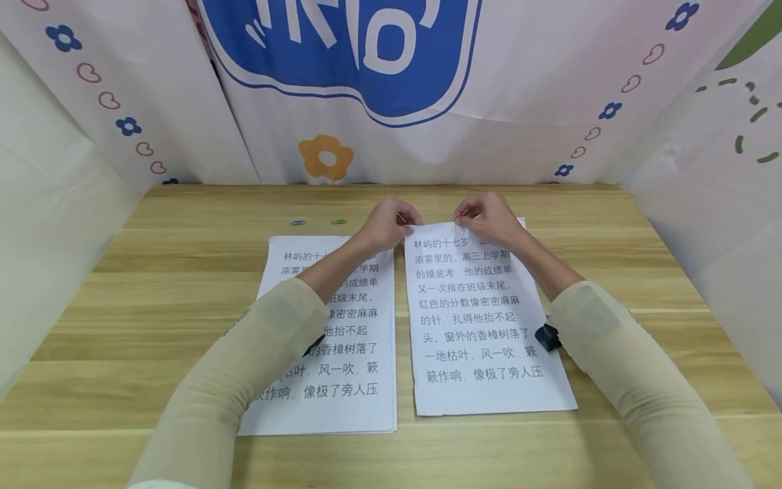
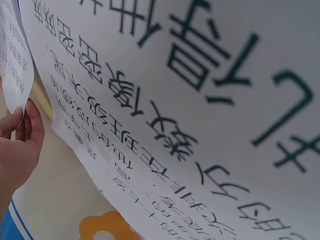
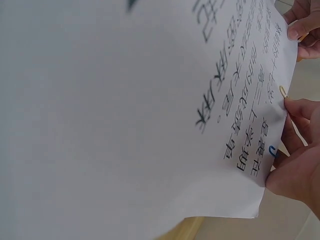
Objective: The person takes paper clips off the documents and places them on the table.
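Observation:
Near the top left corner of the right-hand printed paper (image 1: 476, 319), my left hand (image 1: 388, 223) pinches the sheet's edge; the left wrist view shows this left hand (image 2: 20, 150) too. My right hand (image 1: 491, 217) is at the top edge of the same paper, thumb and finger pinching a yellow paper clip (image 3: 283, 92) that sits over the edge. A blue paper clip (image 3: 272, 151) is on that edge as well, partly behind the right hand (image 3: 302, 160). The paper's top end is lifted off the table, and its upper right corner is partly covered.
A second printed stack (image 1: 360, 360) lies to the left, partly under my left forearm. Behind it lie a blue paper clip (image 1: 297, 223) and a green paper clip (image 1: 339, 222). The wooden table (image 1: 146, 305) meets a printed backdrop (image 1: 427, 156) at the back.

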Tool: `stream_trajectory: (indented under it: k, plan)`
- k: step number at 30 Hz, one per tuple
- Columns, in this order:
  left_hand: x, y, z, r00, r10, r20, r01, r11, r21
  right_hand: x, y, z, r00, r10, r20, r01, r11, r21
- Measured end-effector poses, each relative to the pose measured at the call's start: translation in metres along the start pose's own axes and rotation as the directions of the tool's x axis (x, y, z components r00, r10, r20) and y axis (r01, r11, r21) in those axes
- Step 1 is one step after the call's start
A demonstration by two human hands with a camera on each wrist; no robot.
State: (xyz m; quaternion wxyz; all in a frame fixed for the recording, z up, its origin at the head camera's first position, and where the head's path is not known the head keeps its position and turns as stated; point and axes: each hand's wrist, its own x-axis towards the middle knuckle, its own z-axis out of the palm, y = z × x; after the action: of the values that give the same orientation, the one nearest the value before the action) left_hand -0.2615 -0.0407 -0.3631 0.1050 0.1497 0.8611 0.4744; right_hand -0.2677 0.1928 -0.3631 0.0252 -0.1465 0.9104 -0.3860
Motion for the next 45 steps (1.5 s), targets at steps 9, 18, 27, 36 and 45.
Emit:
stream_trajectory:
  k: [9,18,27,36,45]
  plan:
    - [-0.0001,-0.0022,-0.0001,1.0,0.004,-0.004,-0.004,1.0,0.011,0.001,0.0002,0.0009,1.0,-0.03,0.009,0.03,1.0,-0.006]
    - [-0.0006,-0.0019,0.0001,1.0,0.004,0.0,-0.004,0.999,0.032,0.002,-0.0003,0.001,0.997,-0.059,0.039,0.06,0.998,-0.026]
    - [-0.001,-0.0021,0.0007,1.0,0.009,0.005,-0.009,0.999,0.039,0.001,0.0012,0.0009,0.998,-0.052,0.032,0.053,0.998,-0.022]
    - [-0.0017,-0.0019,0.0001,1.0,0.008,0.004,-0.008,0.999,0.039,-0.0007,-0.0013,0.0013,1.0,-0.009,0.001,0.009,1.0,0.005]
    - [-0.0019,-0.0022,-0.0001,1.0,0.005,0.006,-0.005,1.0,0.024,-0.0013,-0.0003,0.0017,1.0,-0.002,-0.007,0.002,1.0,0.025]
